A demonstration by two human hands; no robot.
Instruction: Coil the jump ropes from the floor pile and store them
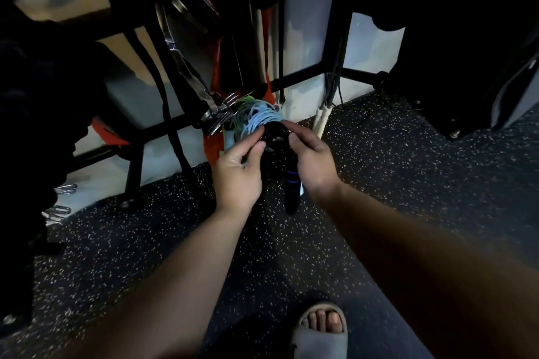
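Note:
I hold a coiled black jump rope (275, 137) between both hands, out in front of me at the foot of a black metal rack (163, 125). My left hand (237, 173) pinches the coil's left side with thumb and fingers. The coil's right side is gripped by my right hand (313, 162). The rope's black handle with blue rings (292, 188) hangs down between my wrists. Just behind the black coil, a light blue coiled rope (259, 116) and a green one (243, 103) hang from the rack.
Red bands (214, 79) and black straps hang in the rack. White rope handles (320, 119) lean against the wall to the right. Metal carabiners (62, 208) lie at the left. A dark bag (472, 46) stands at the right. My sandalled foot (320, 332) is on the speckled rubber floor (131, 242).

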